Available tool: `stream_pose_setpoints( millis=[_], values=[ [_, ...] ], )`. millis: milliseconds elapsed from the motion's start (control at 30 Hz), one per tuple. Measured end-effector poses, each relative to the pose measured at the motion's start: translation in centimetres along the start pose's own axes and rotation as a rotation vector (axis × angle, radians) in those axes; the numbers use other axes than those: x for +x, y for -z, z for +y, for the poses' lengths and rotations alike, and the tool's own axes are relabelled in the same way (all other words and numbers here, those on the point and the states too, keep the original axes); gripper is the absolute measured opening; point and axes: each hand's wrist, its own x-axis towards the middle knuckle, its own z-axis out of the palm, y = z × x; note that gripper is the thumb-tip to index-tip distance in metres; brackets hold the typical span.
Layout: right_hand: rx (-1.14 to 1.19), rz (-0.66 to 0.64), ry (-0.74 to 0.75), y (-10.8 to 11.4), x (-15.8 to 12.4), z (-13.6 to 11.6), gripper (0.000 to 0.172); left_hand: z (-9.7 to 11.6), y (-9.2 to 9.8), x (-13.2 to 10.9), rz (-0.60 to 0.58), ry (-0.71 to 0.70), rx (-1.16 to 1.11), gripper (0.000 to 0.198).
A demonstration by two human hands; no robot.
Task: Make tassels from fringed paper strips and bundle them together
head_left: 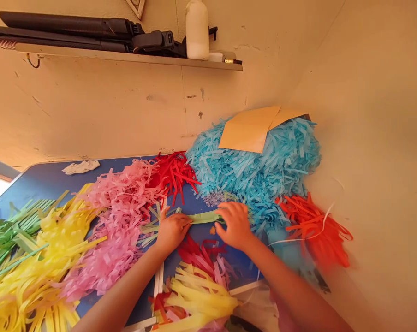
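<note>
My left hand (172, 230) and my right hand (233, 223) rest on a blue table (42, 182), each with fingers closed on one end of a folded strip of light green tissue paper (205, 216) that lies flat between them. Fringe-cut ends of the green strip fan out to the left of my left hand. Pink fringed paper (120, 216) lies just left of it. A big heap of light blue fringed paper (257, 166) sits just behind my right hand.
Yellow fringe (38, 267), green strips (8, 230), red fringe (174, 173) and orange-red fringe (315, 226) crowd the table. A tan folded paper (250, 129) lies on the blue heap. A wall shelf (125, 57) carries a white bottle (197, 30) and dark tools. The wall closes in on the right.
</note>
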Motion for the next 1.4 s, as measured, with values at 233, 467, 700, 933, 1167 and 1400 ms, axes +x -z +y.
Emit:
stream_pose_setpoints(
  millis=[233, 467, 700, 933, 1167, 1400],
  values=[
    [-0.094, -0.237, 0.188, -2.0, 1.2, 0.1, 0.019, 0.9, 0.3, -1.1, -0.028, -0.056, 0.041, 0.025],
    [-0.090, -0.249, 0.001, -2.7, 2.3, 1.5, 0.024, 0.7, 0.2, -0.7, -0.006, 0.112, 0.059, 0.027],
    [-0.150, -0.201, -0.120, -4.0, 3.3, 1.0, 0.024, 0.6, -0.4, 1.0, -0.020, 0.176, 0.164, 0.035],
    [-0.182, -0.151, -0.141, -3.9, 3.2, 1.4, 0.014, 0.6, -0.5, 0.7, -0.026, 0.167, 0.227, 0.028],
    [-0.227, -0.166, 0.158, -2.6, 2.5, -0.3, 0.010, 0.9, 0.9, 0.7, -0.137, -0.154, 0.169, 0.022],
    [-0.243, -0.263, 0.355, -3.5, 3.8, 0.3, 0.023, 1.6, 1.6, 1.9, -0.170, -0.184, 0.172, 0.015]
  ],
)
